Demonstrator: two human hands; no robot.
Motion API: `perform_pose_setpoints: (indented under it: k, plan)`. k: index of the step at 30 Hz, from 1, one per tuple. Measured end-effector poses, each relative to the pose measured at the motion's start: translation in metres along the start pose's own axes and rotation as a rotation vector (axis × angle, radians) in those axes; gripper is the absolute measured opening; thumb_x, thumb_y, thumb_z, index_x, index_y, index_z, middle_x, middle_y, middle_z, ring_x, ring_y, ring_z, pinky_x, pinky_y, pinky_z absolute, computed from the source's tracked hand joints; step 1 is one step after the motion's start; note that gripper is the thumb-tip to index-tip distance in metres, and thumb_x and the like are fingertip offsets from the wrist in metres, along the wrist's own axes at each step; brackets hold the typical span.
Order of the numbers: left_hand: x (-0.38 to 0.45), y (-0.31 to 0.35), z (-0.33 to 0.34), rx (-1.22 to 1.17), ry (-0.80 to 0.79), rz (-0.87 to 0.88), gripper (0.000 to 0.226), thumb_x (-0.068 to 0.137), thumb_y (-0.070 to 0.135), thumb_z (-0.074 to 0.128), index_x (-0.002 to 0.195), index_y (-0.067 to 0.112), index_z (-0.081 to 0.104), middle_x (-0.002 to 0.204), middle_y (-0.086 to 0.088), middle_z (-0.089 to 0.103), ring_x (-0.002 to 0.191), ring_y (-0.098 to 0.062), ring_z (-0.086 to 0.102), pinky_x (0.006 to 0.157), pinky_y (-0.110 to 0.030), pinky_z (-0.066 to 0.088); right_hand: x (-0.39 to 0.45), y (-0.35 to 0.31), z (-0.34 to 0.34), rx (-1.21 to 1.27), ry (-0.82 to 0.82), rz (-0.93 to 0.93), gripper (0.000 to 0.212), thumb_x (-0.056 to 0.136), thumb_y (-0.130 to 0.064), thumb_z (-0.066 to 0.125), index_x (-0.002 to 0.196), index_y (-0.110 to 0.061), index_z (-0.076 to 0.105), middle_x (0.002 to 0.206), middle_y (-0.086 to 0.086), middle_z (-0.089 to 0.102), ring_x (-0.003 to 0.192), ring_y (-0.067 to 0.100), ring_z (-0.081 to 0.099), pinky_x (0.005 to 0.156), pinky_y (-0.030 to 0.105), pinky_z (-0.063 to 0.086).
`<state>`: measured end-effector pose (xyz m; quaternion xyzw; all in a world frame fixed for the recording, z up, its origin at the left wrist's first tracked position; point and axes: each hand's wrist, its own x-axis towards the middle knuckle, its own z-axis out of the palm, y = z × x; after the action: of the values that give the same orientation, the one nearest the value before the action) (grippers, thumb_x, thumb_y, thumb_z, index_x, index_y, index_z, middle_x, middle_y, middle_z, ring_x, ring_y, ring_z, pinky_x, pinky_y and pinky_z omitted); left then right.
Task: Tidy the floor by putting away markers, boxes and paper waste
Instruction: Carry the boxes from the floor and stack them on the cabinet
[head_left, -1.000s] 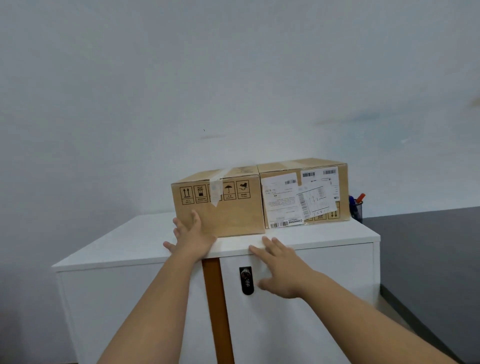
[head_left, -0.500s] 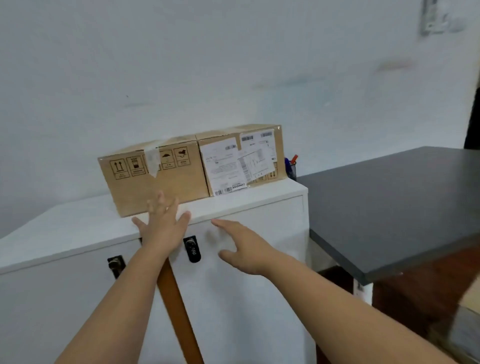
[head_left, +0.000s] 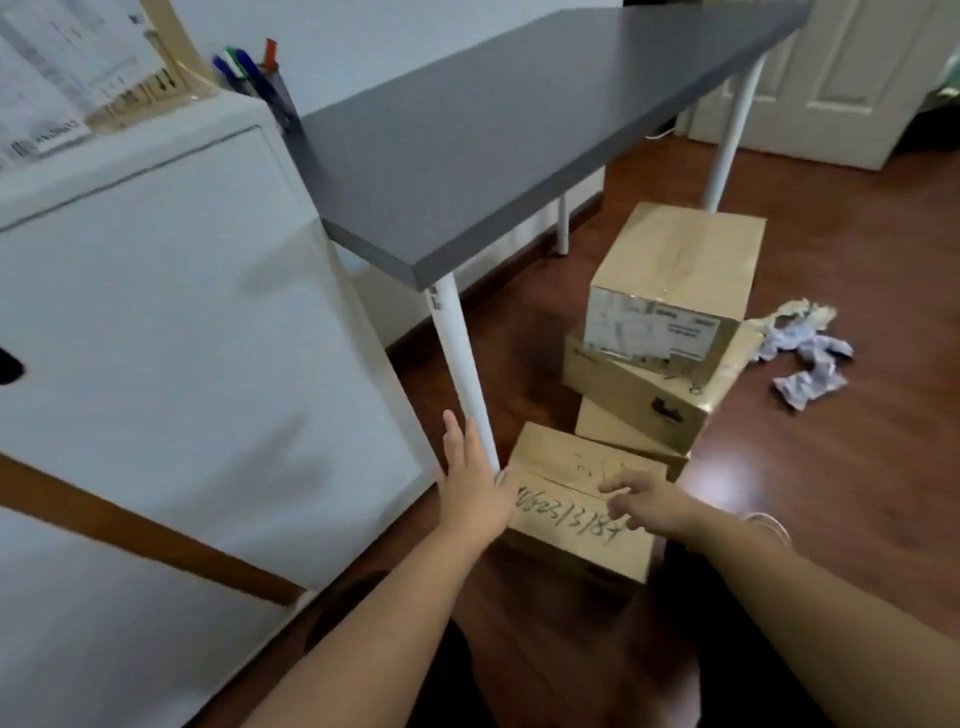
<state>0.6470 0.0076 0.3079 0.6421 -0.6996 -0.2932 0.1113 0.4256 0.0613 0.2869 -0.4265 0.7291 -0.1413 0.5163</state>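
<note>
Several cardboard boxes lie on the wooden floor beside the desk leg. The nearest box (head_left: 561, 470) has numbers handwritten on top. Behind it a labelled box (head_left: 670, 270) sits on a tilted box (head_left: 649, 389), with another box (head_left: 608, 434) underneath. My left hand (head_left: 475, 480) hovers open at the near box's left edge. Over the same box's right side my right hand (head_left: 652, 504) hangs with fingers loosely spread, holding nothing. Crumpled paper waste (head_left: 802, 353) lies on the floor to the right. Markers stand in a pen cup (head_left: 260, 78) on the white cabinet.
The white cabinet (head_left: 171, 332) fills the left, with a labelled box (head_left: 57, 67) on top. A dark grey desk (head_left: 493, 119) on white legs (head_left: 462, 369) stands just left of the boxes. White doors (head_left: 831, 67) are at the far right.
My view swung down and right from the cabinet top to the floor. Both hands left the cabinet's boxes and now reach over the nearest floor box.
</note>
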Motion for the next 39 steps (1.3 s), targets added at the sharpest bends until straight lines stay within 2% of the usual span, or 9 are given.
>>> perform_pose_setpoints:
  k: [3, 5, 8, 14, 17, 22, 28, 33, 39]
  plan:
    - [0.022, 0.001, 0.048, 0.041, -0.250, -0.199, 0.086, 0.096, 0.049, 0.048, 0.158, 0.022, -0.004, 0.165, -0.003, -0.013, 0.153, -0.028, -0.003, 0.121, -0.054, 0.002, 0.010, 0.047, -0.014, 0.120, 0.032, 0.164, 0.036, 0.094, -0.012, 0.054, 0.130, -0.005, 0.055, 0.101, 0.007, 0.061, 0.091, 0.019, 0.058, 0.070, 0.026, 0.051]
    - [0.040, -0.007, 0.080, 0.044, -0.375, -0.289, 0.083, 0.087, 0.050, 0.052, 0.156, 0.027, 0.013, 0.163, -0.005, 0.017, 0.149, -0.031, 0.019, 0.120, -0.054, 0.016, 0.020, 0.071, -0.017, 0.165, 0.082, 0.231, 0.040, 0.095, -0.015, 0.054, 0.133, -0.006, 0.055, 0.109, 0.007, 0.058, 0.097, 0.018, 0.053, 0.061, 0.020, 0.040]
    - [0.046, -0.007, 0.115, -0.036, -0.509, -0.338, 0.073, 0.081, 0.042, 0.058, 0.147, 0.025, 0.033, 0.143, -0.001, 0.050, 0.122, -0.025, 0.052, 0.100, -0.036, 0.043, 0.043, 0.095, -0.026, 0.174, 0.141, 0.255, 0.038, 0.095, -0.013, 0.053, 0.131, -0.005, 0.057, 0.123, 0.010, 0.056, 0.101, 0.020, 0.048, 0.071, 0.024, 0.041]
    - [0.033, 0.011, 0.201, -0.198, -0.692, -0.495, 0.065, 0.093, 0.032, 0.057, 0.152, 0.023, 0.031, 0.153, -0.001, 0.039, 0.139, -0.026, 0.038, 0.113, -0.041, 0.034, 0.111, 0.121, -0.048, 0.154, 0.204, 0.248, 0.028, 0.092, -0.012, 0.055, 0.117, -0.004, 0.064, 0.117, 0.013, 0.061, 0.099, 0.023, 0.053, 0.086, 0.031, 0.042]
    - [0.032, 0.012, 0.239, -0.252, -0.805, -0.640, 0.068, 0.096, 0.041, 0.055, 0.155, 0.027, 0.025, 0.156, -0.001, 0.034, 0.140, -0.026, 0.037, 0.109, -0.043, 0.037, 0.153, 0.132, -0.050, 0.048, 0.143, 0.240, 0.045, 0.088, -0.024, 0.057, 0.131, -0.012, 0.054, 0.126, 0.006, 0.061, 0.108, 0.025, 0.058, 0.090, 0.034, 0.048]
    - [0.050, 0.003, 0.276, -0.358, -0.712, -0.804, 0.060, 0.095, 0.043, 0.056, 0.148, 0.025, 0.036, 0.142, -0.004, 0.048, 0.124, -0.026, 0.051, 0.097, -0.041, 0.048, 0.210, 0.138, -0.050, -0.366, 0.108, 0.113, 0.076, 0.084, -0.030, 0.060, 0.151, -0.023, 0.026, 0.157, 0.005, 0.028, 0.140, 0.033, 0.033, 0.112, 0.051, 0.035]
    - [0.055, -0.028, 0.294, -0.374, -0.644, -0.860, 0.029, 0.094, 0.034, 0.058, 0.119, 0.021, 0.050, 0.107, -0.011, 0.060, 0.100, -0.029, 0.059, 0.082, -0.040, 0.048, 0.247, 0.158, -0.023, -0.425, 0.062, 0.094, 0.082, 0.093, -0.044, 0.050, 0.156, -0.024, 0.001, 0.165, -0.001, -0.003, 0.151, 0.025, -0.003, 0.121, 0.051, 0.002]
    - [0.047, -0.032, 0.293, -0.512, -0.665, -0.959, 0.048, 0.096, 0.030, 0.055, 0.140, 0.017, 0.040, 0.110, 0.001, 0.056, 0.094, -0.016, 0.057, 0.085, -0.037, 0.048, 0.248, 0.165, -0.011, -0.462, 0.198, 0.129, 0.082, 0.087, -0.053, 0.053, 0.155, -0.025, 0.015, 0.161, 0.004, 0.016, 0.149, 0.032, 0.009, 0.120, 0.049, 0.008]
    - [0.036, -0.029, 0.258, -0.731, -0.613, -1.152, 0.065, 0.092, 0.041, 0.060, 0.149, 0.023, 0.037, 0.146, -0.012, 0.046, 0.132, -0.031, 0.047, 0.109, -0.046, 0.040, 0.232, 0.166, -0.011, -0.303, 0.042, 0.368, 0.063, 0.083, -0.050, 0.054, 0.141, -0.027, 0.042, 0.146, 0.016, 0.042, 0.134, 0.036, 0.035, 0.110, 0.046, 0.032]
